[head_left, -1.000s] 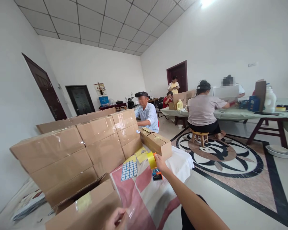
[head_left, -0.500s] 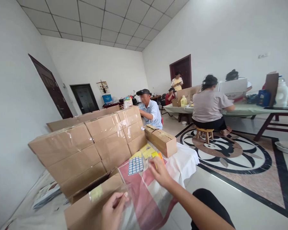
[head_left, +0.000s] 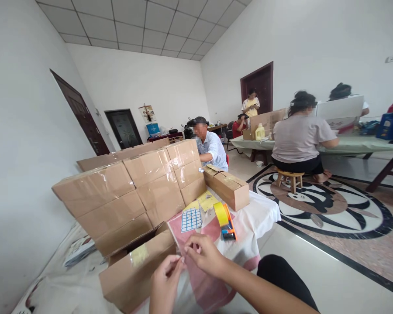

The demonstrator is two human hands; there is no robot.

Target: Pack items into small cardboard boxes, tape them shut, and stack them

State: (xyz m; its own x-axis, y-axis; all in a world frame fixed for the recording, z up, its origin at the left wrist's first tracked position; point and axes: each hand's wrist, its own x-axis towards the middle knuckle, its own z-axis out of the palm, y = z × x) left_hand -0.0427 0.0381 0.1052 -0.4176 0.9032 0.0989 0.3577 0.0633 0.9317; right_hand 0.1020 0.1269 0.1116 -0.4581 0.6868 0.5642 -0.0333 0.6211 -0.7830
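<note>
My left hand (head_left: 167, 277) is closed in a pinch beside an open cardboard box (head_left: 140, 272). Close to it, my right hand (head_left: 205, 254) pinches too, with its fingertips just above and to the right of the left ones. Something small and pale, perhaps clear film, shows at the fingertips; its kind is too faint to tell. Beyond the right hand lies an orange tape dispenser (head_left: 229, 229) with a yellow roll of tape (head_left: 220, 214). A sheet of blue-edged labels (head_left: 191, 219) lies ahead of both hands, near a yellow printed sheet (head_left: 208, 200).
A wall of taped cardboard boxes (head_left: 134, 187) stands at the left. A long carton (head_left: 231, 189) lies at the table's far right edge. Across from me sits a person in a blue shirt (head_left: 212, 152). Other people work at a green-covered table (head_left: 353, 148).
My right hand has drawn back from the tape dispenser toward my left hand, uncovering the dispenser. The left hand stays pinched near the open box. The view has turned slightly left.
</note>
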